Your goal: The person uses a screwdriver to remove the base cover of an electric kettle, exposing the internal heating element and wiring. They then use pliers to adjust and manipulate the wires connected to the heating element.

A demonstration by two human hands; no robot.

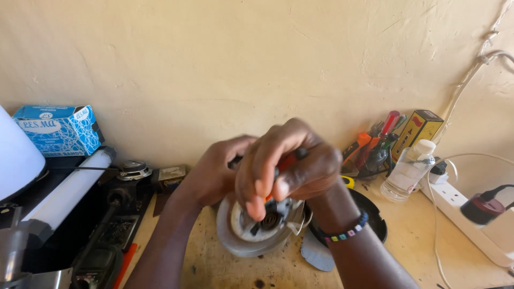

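My right hand [292,168] is on top, fingers curled down and closed round an orange-handled tool [286,162], its tip hidden behind my fingers. My left hand [217,174] sits just behind and to the left, wrapped in against the same spot; I cannot tell what its fingers are pinching, the right hand covers them. Both hands are bunched together directly over a round grey device [257,230] lying on the wooden workbench [428,251], its pale inner disc and dark centre part showing below my fingertips. A beaded bracelet [348,232] rides on my right wrist.

Just right of the device, a black round lid [375,217] lies flat, and a grey flat piece [316,254] rests near my right forearm. Further right stands a clear plastic bottle [409,170] with a white cap, beside a white power strip [471,219] with a plug in it. Behind the bottle, a cluster of screwdrivers [377,142] and a yellow box [417,131] lean at the wall. Off to my left, a white tube [69,190] lies across dark clutter, with a blue carton [59,130] against the wall behind it.
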